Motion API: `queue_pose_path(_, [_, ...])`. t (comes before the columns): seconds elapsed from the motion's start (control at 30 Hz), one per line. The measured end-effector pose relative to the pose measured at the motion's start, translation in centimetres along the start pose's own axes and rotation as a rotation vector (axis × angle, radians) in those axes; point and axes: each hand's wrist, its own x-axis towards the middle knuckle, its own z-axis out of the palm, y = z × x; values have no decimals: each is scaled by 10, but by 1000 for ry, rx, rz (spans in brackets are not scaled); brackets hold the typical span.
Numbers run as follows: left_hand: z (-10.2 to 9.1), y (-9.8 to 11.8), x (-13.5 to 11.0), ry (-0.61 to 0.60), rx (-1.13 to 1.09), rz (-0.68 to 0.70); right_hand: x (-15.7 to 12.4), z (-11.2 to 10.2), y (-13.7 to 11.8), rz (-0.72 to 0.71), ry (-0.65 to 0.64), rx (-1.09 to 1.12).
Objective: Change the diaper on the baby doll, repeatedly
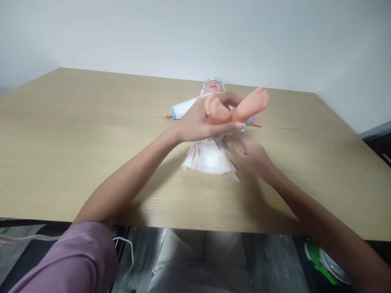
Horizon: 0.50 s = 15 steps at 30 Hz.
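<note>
A baby doll (pixel 213 86) in a white cap and a white top with blue cuffs lies on its back on the wooden table (pixel 91 134), head away from me. My left hand (pixel 198 122) is closed round the doll's two bare legs (pixel 241 108) and holds them lifted above its body. A white diaper (pixel 209 156) is spread under the doll's bottom. My right hand (pixel 249 156) rests at the diaper's right edge, fingers bent and blurred; whether it grips the diaper I cannot make out.
The table runs to a plain white wall at the back. Below the near edge are my lap, a white cable (pixel 126 244) on the left and a green-and-white object (pixel 324 260) on the floor at the right.
</note>
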Motion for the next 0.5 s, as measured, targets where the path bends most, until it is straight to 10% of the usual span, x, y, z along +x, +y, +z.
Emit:
queue_pose_path(0.23, [14, -3, -34, -141, 55, 131, -14, -18, -42, -246, 137, 98])
queue_pose_path(0.5, [-42, -39, -107, -202, 319, 157, -18, -32, 15, -546, -29, 225])
